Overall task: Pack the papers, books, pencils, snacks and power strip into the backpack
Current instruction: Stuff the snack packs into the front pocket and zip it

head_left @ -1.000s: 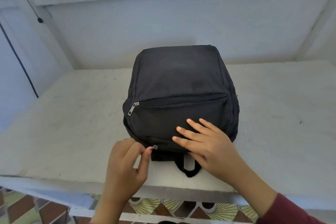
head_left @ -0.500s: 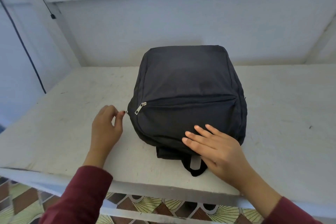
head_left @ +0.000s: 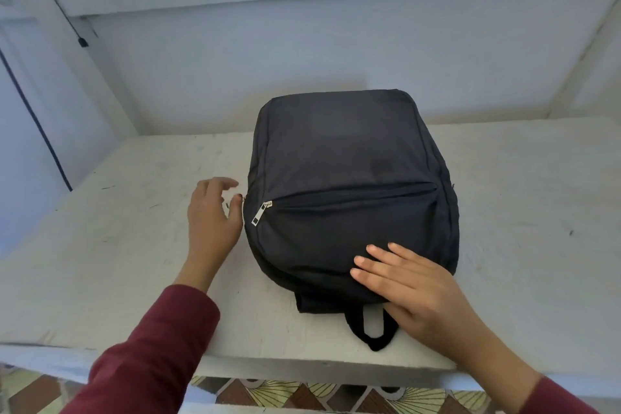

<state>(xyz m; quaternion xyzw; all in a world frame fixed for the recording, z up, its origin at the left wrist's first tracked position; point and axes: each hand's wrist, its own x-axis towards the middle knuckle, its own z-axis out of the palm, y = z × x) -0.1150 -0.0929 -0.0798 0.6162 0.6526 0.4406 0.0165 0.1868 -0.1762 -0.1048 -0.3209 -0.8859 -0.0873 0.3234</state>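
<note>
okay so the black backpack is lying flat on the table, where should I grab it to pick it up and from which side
Take the backpack by its carry loop, coming from the near table edge. The loop sticks out past the bag's near end onto the white table, open enough to hook fingers through, right beside the right hand. The rest looks like smooth, flat fabric with little to pinch.
</note>
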